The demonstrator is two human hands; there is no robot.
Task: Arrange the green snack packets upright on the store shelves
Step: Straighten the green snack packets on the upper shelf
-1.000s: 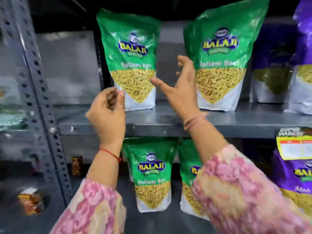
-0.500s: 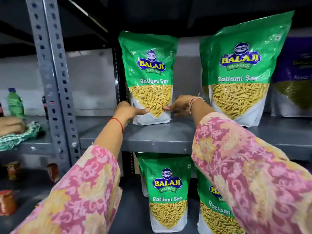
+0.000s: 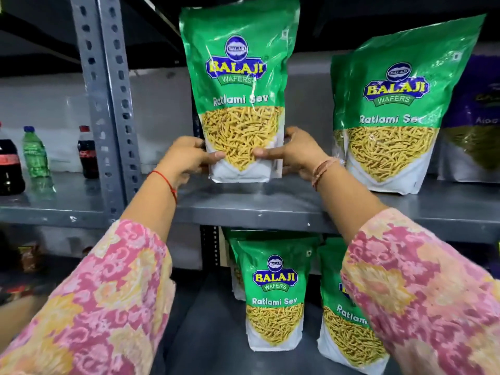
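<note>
A green Ratlami Sev packet stands upright on the grey upper shelf. My left hand grips its lower left edge and my right hand grips its lower right edge, thumbs on the front. To the right another green packet leans upright on the same shelf, with a further one partly hidden behind it. On the lower shelf stand two more green packets, one in the middle and one partly hidden by my right sleeve.
A perforated grey upright post bounds the bay on the left. Beyond it stand soft-drink bottles. Purple snack packets sit at the far right of the upper shelf. Small items lie on the lower left shelf.
Both hands went from hovering in front of the shelf to gripping the left green packet's lower edges. The view has come closer and tilted up, so the packet looms larger.
</note>
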